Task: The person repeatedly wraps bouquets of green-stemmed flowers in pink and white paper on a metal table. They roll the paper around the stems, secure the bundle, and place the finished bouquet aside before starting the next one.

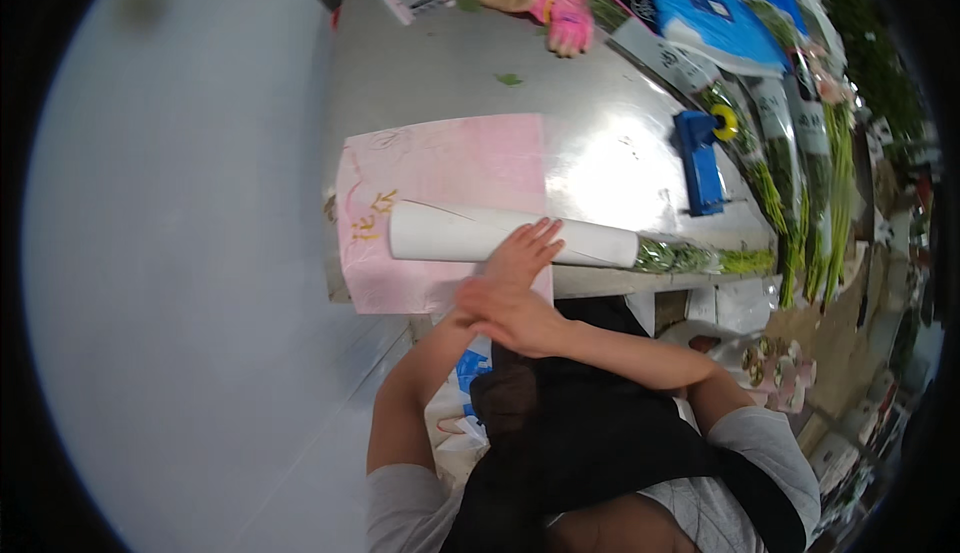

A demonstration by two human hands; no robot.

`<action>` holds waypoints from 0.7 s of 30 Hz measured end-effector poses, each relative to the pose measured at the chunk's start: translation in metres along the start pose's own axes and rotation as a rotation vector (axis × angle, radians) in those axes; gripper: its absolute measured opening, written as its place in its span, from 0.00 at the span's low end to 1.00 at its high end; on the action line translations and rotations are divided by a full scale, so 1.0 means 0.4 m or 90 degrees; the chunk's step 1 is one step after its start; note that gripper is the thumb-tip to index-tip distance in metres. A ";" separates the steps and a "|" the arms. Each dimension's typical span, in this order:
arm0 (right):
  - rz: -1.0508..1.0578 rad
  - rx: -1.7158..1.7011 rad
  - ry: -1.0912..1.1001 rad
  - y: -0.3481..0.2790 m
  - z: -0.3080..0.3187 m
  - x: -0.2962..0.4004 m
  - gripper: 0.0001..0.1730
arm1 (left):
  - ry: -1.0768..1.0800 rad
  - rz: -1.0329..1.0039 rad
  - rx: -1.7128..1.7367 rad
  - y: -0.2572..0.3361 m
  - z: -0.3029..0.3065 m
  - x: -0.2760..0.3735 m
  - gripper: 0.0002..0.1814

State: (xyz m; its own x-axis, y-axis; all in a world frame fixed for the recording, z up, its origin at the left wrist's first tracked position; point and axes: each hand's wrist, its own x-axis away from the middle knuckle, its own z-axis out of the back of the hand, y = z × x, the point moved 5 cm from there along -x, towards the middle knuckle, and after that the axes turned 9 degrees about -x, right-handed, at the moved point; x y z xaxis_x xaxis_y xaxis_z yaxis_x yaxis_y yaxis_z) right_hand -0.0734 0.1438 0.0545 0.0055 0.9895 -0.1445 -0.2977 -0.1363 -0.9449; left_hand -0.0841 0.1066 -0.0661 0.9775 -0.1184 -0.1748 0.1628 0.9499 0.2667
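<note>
A bouquet rolled in white paper [442, 232] lies across a pink printed sheet [450, 155] on the metal table [420, 65]. Green stems in clear film [675, 256] stick out of the roll's right end. My left hand [526, 251] rests over the roll's near side, fingers spread, not wrapped around it. Across my left wrist lies my right hand [517, 316], its fingers blurred. Whether it grips the wrist or only touches it is unclear.
Right of the roll stands a blue tape dispenser [699, 166] with a yellow roll. Wrapped flower bunches [776, 117] and blue packages [712, 9] line the table's right side. A pink glove [568, 21] and a leaf [508, 79] lie at the back. A pale wall [187, 253] borders the left.
</note>
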 end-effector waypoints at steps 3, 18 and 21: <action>-0.156 0.242 0.282 0.072 0.131 0.163 0.33 | -0.020 0.035 0.022 -0.013 0.046 -0.017 0.25; -0.392 0.502 0.055 0.241 0.337 0.257 0.48 | 0.039 0.012 0.284 0.070 0.083 0.002 0.15; -0.408 0.518 0.122 0.085 0.353 0.280 0.45 | -0.174 0.260 0.667 0.161 0.047 0.026 0.13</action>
State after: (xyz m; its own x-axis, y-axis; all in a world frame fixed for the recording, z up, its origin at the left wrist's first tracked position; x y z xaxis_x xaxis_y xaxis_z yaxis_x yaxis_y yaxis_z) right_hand -0.2178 0.2567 0.0478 0.5185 0.8312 0.2004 -0.7367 0.5533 -0.3889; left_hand -0.0609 0.1611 -0.0329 0.9588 -0.0377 0.2816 -0.2647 0.2422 0.9334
